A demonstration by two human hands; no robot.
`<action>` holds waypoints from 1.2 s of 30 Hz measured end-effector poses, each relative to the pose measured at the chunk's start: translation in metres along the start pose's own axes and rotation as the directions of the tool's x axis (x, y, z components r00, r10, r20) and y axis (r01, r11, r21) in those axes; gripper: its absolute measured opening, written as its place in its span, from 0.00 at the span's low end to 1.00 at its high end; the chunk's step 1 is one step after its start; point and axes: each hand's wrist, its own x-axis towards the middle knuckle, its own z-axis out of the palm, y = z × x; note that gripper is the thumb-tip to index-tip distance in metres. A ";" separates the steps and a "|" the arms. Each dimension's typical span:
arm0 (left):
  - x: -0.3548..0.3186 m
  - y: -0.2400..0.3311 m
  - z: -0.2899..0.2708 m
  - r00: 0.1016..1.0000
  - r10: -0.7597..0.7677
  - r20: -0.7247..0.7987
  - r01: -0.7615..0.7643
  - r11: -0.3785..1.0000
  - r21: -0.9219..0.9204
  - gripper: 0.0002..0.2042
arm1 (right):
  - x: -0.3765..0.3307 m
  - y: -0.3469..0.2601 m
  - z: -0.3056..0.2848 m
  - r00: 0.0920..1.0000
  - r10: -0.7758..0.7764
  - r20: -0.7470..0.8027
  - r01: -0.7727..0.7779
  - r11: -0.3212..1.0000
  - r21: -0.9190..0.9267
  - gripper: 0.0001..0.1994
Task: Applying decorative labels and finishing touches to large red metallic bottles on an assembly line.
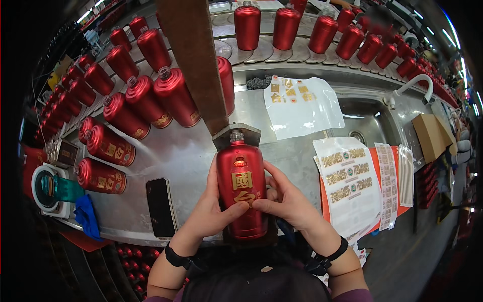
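Note:
A glossy red bottle (pixel 240 173) with gold lettering and a clear glass neck is held between my two hands at the table's front edge. My left hand (pixel 216 211) wraps its left side, the thumb pressed on the lower gold character. From the right, my right hand (pixel 289 201) grips the bottle, its thumb meeting the left one on the lettering. The bottle's neck end rests by a metal bracket (pixel 246 132) below a brown upright post (pixel 196 60). What supports the bottle underneath is mostly hidden.
Red bottles (pixel 176 95) crowd the left, and more ride a curved conveyor (pixel 271 53) behind. A phone (pixel 161 207) lies left of my arm. Right are a sheet of gold decals (pixel 302 108), label sheets (pixel 349 183), a sink (pixel 370 121), a faucet (pixel 412 90) and a cardboard box (pixel 430 136).

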 end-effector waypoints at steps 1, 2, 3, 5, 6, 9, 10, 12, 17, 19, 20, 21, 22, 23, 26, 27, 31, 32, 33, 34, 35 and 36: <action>0.000 0.000 0.001 1.000 0.000 0.002 0.000 1.000 0.001 0.51 | 0.000 0.000 0.000 1.000 -0.002 -0.001 0.002 1.000 0.001 0.47; 0.000 0.001 0.001 1.000 0.000 0.002 0.000 1.000 -0.005 0.51 | 0.000 0.000 -0.001 1.000 -0.001 -0.002 0.001 1.000 -0.001 0.47; -0.001 0.002 0.001 1.000 0.002 -0.003 -0.002 1.000 -0.007 0.50 | 0.001 -0.001 0.000 1.000 -0.001 0.002 0.001 1.000 -0.002 0.47; -0.001 0.001 -0.005 1.000 -0.013 -0.025 0.013 1.000 -0.003 0.48 | -0.001 -0.002 0.002 1.000 0.006 0.005 -0.006 1.000 0.010 0.47; -0.001 0.000 -0.008 0.999 -0.030 -0.042 0.030 1.000 -0.008 0.46 | -0.001 -0.002 0.003 1.000 0.018 0.000 -0.018 1.000 0.019 0.48; 0.015 0.010 -0.010 0.984 -0.102 -0.146 0.103 0.995 -0.002 0.42 | -0.002 -0.010 0.003 0.998 0.054 0.026 -0.053 0.998 -0.045 0.47; 0.019 0.010 -0.009 0.978 -0.093 -0.189 0.093 0.996 -0.008 0.40 | -0.002 -0.010 0.004 0.998 0.051 0.030 -0.049 0.998 -0.047 0.47; 0.021 0.017 -0.004 0.975 -0.101 -0.196 0.102 0.995 -0.007 0.40 | -0.002 -0.008 0.004 0.999 0.039 0.032 -0.037 0.998 -0.053 0.47; 0.023 0.014 -0.005 0.975 -0.088 -0.203 0.088 0.996 -0.009 0.39 | -0.001 -0.008 0.004 0.999 0.037 0.029 -0.036 0.999 -0.037 0.47; 0.021 0.013 -0.005 0.976 -0.078 -0.202 0.072 0.997 -0.034 0.39 | -0.002 -0.009 0.004 0.999 0.041 0.032 -0.040 0.998 -0.047 0.47; 0.021 0.014 -0.005 0.976 -0.078 -0.202 0.073 0.997 -0.032 0.39 | -0.002 -0.010 0.004 0.999 0.043 0.034 -0.041 0.998 -0.056 0.47; 0.022 0.014 -0.005 0.977 -0.075 -0.199 0.069 0.997 -0.035 0.40 | -0.002 -0.010 0.004 0.998 0.044 0.036 -0.041 0.997 -0.066 0.47; 0.022 0.015 -0.005 0.978 -0.071 -0.195 0.065 0.997 -0.038 0.40 | -0.002 -0.010 0.004 0.998 0.043 0.037 -0.041 0.997 -0.065 0.47; 0.022 0.014 -0.006 0.978 -0.071 -0.196 0.065 0.997 -0.036 0.40 | -0.002 -0.009 0.004 0.998 0.044 0.041 -0.041 0.997 -0.060 0.47; 0.025 0.014 -0.006 0.977 -0.076 -0.201 0.066 0.996 -0.053 0.38 | 0.001 0.000 0.001 1.000 0.011 0.029 -0.010 0.999 -0.031 0.48; 0.027 0.017 -0.006 0.973 -0.097 -0.208 0.084 0.994 -0.069 0.35 | 0.002 0.003 0.001 1.000 -0.017 0.019 0.017 1.000 -0.008 0.49; 0.041 0.026 -0.002 0.961 -0.095 -0.259 0.076 0.994 -0.082 0.26 | 0.003 0.003 0.001 1.000 -0.023 0.020 0.024 0.999 -0.028 0.49; 0.043 0.026 -0.001 0.961 -0.092 -0.260 0.074 0.994 -0.079 0.26 | 0.004 0.003 0.000 1.000 -0.019 0.020 0.020 0.999 -0.042 0.50; 0.044 0.026 -0.002 0.958 -0.100 -0.269 0.078 0.993 -0.094 0.25 | 0.004 0.003 0.000 1.000 -0.015 0.020 0.016 0.998 -0.055 0.50; 0.046 0.025 -0.002 0.955 -0.108 -0.278 0.081 0.991 -0.109 0.23 | 0.003 0.000 0.001 1.000 -0.018 0.021 0.019 0.998 -0.054 0.50; 0.046 0.024 -0.003 0.955 -0.106 -0.278 0.080 0.991 -0.106 0.23 | 0.001 -0.006 0.002 0.999 0.017 0.039 -0.015 0.998 -0.060 0.48; 0.046 0.021 -0.003 0.952 -0.111 -0.284 0.075 0.988 -0.133 0.23 | 0.000 -0.009 0.003 0.997 0.054 0.055 -0.051 0.997 -0.065 0.47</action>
